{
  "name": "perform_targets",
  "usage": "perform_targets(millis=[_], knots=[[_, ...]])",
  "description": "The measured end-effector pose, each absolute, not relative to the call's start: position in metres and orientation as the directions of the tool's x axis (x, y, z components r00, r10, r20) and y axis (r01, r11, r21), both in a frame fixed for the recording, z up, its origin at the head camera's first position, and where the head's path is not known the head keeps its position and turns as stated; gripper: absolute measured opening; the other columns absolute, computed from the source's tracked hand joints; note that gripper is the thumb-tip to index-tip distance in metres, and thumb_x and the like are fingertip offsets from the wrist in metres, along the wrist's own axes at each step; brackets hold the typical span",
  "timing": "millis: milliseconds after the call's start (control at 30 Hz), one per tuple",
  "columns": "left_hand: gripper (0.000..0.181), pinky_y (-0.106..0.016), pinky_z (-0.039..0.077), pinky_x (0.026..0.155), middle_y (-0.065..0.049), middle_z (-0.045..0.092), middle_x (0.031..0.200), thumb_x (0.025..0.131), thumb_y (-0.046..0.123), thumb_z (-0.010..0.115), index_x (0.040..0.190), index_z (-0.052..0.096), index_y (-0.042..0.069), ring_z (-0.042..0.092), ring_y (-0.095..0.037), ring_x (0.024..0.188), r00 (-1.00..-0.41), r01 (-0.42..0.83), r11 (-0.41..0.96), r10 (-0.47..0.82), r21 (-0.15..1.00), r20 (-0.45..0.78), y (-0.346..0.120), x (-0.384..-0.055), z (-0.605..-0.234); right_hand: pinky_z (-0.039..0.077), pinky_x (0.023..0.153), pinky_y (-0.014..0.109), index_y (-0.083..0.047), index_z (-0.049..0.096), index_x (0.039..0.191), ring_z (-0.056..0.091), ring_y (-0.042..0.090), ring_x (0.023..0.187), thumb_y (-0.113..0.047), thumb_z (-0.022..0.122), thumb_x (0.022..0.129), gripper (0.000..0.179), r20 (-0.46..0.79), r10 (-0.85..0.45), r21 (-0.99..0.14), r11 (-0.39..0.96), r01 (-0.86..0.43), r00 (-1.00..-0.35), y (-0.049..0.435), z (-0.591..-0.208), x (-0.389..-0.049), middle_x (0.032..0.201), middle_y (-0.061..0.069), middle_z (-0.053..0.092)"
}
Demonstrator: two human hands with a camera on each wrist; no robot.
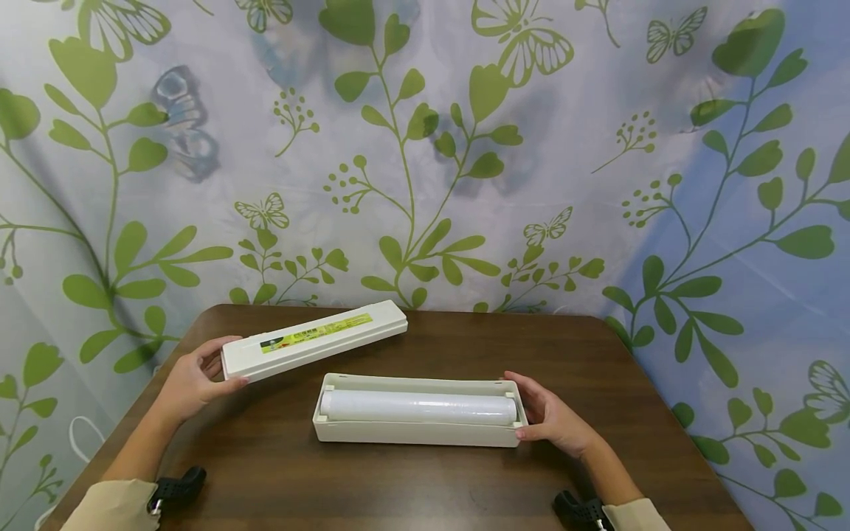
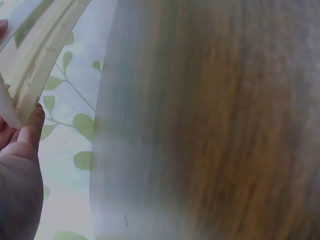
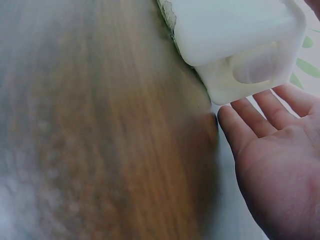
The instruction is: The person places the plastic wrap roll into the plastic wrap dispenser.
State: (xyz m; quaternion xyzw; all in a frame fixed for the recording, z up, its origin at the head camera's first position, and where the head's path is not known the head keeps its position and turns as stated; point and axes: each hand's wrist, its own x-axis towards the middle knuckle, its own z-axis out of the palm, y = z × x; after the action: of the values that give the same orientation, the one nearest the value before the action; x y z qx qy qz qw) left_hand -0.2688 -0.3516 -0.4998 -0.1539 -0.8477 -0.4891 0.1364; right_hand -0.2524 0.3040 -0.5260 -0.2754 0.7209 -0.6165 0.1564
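A long white lid [image 1: 315,341] with a yellow-green label is held up at a tilt on the left. My left hand [image 1: 192,380] grips its near end, thumb along the front edge and fingers behind; the ribbed inside of the lid [image 2: 37,65] shows in the left wrist view. Right of it, the uncovered white cling film box [image 1: 418,434] sits on the table with a cling film roll [image 1: 418,407] lying inside. My right hand [image 1: 554,420] holds the box's right end, thumb at the front corner and fingers reaching the back corner.
The dark brown wooden table [image 1: 425,487] has rounded back corners. Behind it hangs a pale curtain [image 1: 564,162] printed with green leaves and butterflies. A black strap [image 1: 178,488] is on the left wrist, another black strap [image 1: 581,510] on the right.
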Motion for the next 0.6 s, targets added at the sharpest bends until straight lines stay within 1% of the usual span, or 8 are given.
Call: perform_targets(millis=[133,200,333,433,600], knots=[[0.070,-0.003,0.047,0.087,0.009,0.053,0.128,0.080,0.007,0.087,0.141,0.054,0.000,0.055,0.019,0.110,-0.911,0.402,0.474,0.122,0.784,0.393,-0.351,-0.267,-0.498,0.045,0.106,0.020,0.007,0.013,0.159,0.047,0.003,0.138,-0.006,0.080,0.084,0.102,0.135,-0.591,-0.973,0.071,-0.219,-0.795,0.303,-0.525,-0.254,0.162,0.036,0.018],[0.070,-0.003,0.047,0.088,0.011,0.052,0.129,0.080,0.005,0.087,0.141,0.053,0.000,0.055,0.018,0.111,-0.906,0.413,0.461,0.123,0.786,0.404,-0.350,-0.266,-0.498,0.044,0.107,0.018,0.007,0.014,0.159,0.046,0.001,0.139,-0.005,0.080,0.084,0.100,0.145,-0.584,-0.970,0.075,-0.231,-0.798,0.304,-0.525,-0.255,0.162,0.038,0.017],[0.071,-0.004,0.047,0.090,0.017,0.052,0.131,0.079,-0.002,0.086,0.142,0.052,-0.003,0.056,0.016,0.113,-0.894,0.440,0.418,0.121,0.795,0.431,-0.349,-0.264,-0.497,0.038,0.108,0.013,0.001,0.020,0.161,0.040,-0.003,0.143,-0.007,0.078,0.086,0.095,0.159,-0.560,-0.956,0.117,-0.268,-0.813,0.302,-0.523,-0.257,0.162,0.038,0.017],[0.071,-0.005,0.048,0.090,0.017,0.053,0.131,0.078,-0.007,0.084,0.141,0.051,-0.006,0.057,0.015,0.114,-0.889,0.452,0.383,0.121,0.806,0.441,-0.347,-0.262,-0.495,0.036,0.109,0.011,-0.003,0.024,0.161,0.038,-0.001,0.146,-0.009,0.077,0.087,0.092,0.170,-0.539,-0.946,0.145,-0.290,-0.825,0.300,-0.519,-0.259,0.163,0.036,0.019],[0.070,-0.008,0.051,0.088,0.014,0.056,0.132,0.079,-0.013,0.080,0.141,0.050,-0.009,0.061,0.011,0.113,-0.886,0.464,0.311,0.130,0.830,0.446,-0.343,-0.260,-0.492,0.034,0.111,0.011,-0.001,0.025,0.160,0.036,0.008,0.150,-0.005,0.078,0.087,0.090,0.193,-0.530,-0.937,0.151,-0.316,-0.826,0.296,-0.509,-0.263,0.164,0.033,0.023]])
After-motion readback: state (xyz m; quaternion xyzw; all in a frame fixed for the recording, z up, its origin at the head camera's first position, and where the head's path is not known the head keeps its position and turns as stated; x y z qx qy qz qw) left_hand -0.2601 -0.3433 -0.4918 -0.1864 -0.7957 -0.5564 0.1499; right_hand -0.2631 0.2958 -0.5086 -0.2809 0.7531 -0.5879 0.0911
